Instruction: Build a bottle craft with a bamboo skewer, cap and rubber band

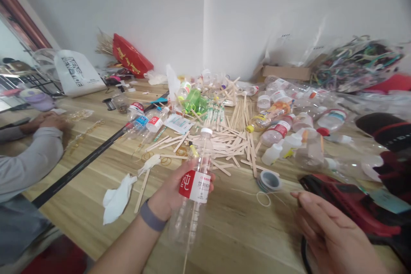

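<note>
My left hand (171,192) is wrapped round a clear plastic bottle (196,188) with a red and white label and a white cap, held upright over the wooden table (237,227). A thin stick runs down inside or behind the bottle. My right hand (330,235) hovers at the lower right with fingers extended and nothing in them, next to a red and black tool (349,201). A roll of tape (269,180) and a rubber band (263,199) lie between my hands.
Wooden craft sticks (224,145) and several plastic bottles (282,130) litter the middle and right of the table. A crumpled tissue (117,199) lies to the left. Another person's grey-sleeved arm (28,162) rests at the left. A long black rod (86,158) crosses the table.
</note>
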The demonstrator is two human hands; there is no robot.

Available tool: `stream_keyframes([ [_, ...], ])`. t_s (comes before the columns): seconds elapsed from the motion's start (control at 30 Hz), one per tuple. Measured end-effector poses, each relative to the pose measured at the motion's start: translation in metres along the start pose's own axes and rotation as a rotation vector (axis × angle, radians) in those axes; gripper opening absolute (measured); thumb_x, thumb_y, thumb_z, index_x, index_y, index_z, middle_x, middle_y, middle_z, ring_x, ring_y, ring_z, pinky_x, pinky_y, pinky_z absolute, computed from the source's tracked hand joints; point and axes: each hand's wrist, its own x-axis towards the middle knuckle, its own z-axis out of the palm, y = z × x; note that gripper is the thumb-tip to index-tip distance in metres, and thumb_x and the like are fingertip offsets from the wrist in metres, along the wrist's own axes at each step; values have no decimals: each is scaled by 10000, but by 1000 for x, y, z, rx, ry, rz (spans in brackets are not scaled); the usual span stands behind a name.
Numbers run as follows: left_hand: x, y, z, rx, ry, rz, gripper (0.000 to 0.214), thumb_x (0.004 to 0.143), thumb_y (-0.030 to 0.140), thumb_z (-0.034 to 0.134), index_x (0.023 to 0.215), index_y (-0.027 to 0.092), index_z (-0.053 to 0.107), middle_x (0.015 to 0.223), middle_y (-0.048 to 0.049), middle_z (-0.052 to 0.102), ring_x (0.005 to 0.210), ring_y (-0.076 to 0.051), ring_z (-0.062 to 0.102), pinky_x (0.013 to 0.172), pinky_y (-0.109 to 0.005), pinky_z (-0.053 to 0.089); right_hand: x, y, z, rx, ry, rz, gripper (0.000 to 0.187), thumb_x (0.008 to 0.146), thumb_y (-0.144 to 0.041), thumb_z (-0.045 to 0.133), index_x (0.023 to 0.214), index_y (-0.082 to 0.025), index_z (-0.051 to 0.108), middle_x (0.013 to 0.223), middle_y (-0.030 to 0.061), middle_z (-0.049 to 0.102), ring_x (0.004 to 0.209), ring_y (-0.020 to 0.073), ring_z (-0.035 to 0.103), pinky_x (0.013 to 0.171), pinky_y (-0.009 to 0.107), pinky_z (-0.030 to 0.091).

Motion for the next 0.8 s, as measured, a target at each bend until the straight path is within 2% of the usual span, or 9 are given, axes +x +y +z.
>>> stream_keyframes([
  [0.1, 1, -2, -1, 8, -10, 10, 399, 784, 417, 700, 1033, 112, 638, 827, -114, 739, 676, -220, 714, 571, -266, 532, -3, 1, 10, 32, -11, 173, 427, 321, -439, 910, 626, -203, 727, 625, 3, 615, 603, 109, 521, 499, 147, 470],
  [0.13, 1, -2, 0, 8, -14, 10, 396, 789, 417, 695, 1033, 111, 636, 826, -111, 738, 676, -218, 714, 565, -262, 530, -4, 2, 12, 20, -28, 190, 438, 327, -448, 908, 642, -201, 731, 666, 13, 642, 659, 124, 546, 539, 150, 481],
  [0.2, 1, -3, 1, 6, -27, 5, 399, 779, 425, 703, 1022, 118, 632, 822, -102, 736, 670, -213, 713, 544, -250, 519, -5, 2, 14, -30, -65, 178, 446, 373, -494, 887, 663, -195, 728, 620, 2, 618, 604, 111, 505, 494, 148, 442],
  [0.33, 2, -5, 2, -9, -53, -11, 413, 753, 433, 734, 1003, 120, 633, 823, -104, 737, 681, -216, 713, 546, -244, 512, -7, 5, 15, -150, -144, 84, 419, 517, -553, 817, 664, -178, 702, 446, -60, 416, 429, 76, 286, 364, 185, 261],
  [0.47, 2, -7, 1, -21, -61, -26, 402, 786, 430, 707, 1039, 128, 629, 838, -99, 734, 699, -216, 712, 557, -243, 507, -10, 8, 14, -172, -204, 25, 356, 609, -517, 789, 669, -186, 672, 486, -48, 443, 451, 95, 343, 399, 203, 303],
  [0.53, 2, -8, 1, -9, -57, -32, 420, 778, 439, 712, 1049, 130, 625, 847, -102, 734, 698, -218, 709, 550, -245, 504, -10, 9, 12, -103, -250, 12, 322, 663, -495, 768, 674, -195, 649, 544, -37, 486, 490, 97, 385, 438, 196, 352],
  [0.67, 3, -9, 0, 3, -55, -29, 430, 768, 448, 717, 1042, 132, 618, 854, -105, 730, 697, -214, 707, 558, -243, 502, -8, 5, 7, 130, -329, 86, 309, 707, -428, 748, 633, -187, 569, 851, -2, 641, 508, 65, 418, 477, 197, 414],
  [0.7, 4, -9, -1, 3, -57, -30, 424, 768, 448, 716, 1038, 135, 617, 854, -105, 729, 697, -212, 707, 562, -242, 503, -7, 3, 6, 174, -349, 122, 309, 703, -415, 750, 628, -186, 556, 857, -1, 644, 480, 56, 401, 461, 201, 412],
  [0.8, 5, -10, -3, 12, -73, -34, 425, 770, 452, 708, 1047, 144, 611, 859, -103, 730, 701, -216, 708, 558, -246, 502, -4, 0, 5, 257, -427, 203, 290, 708, -400, 746, 643, -197, 548, 647, -31, 558, 411, 48, 338, 411, 197, 384],
])
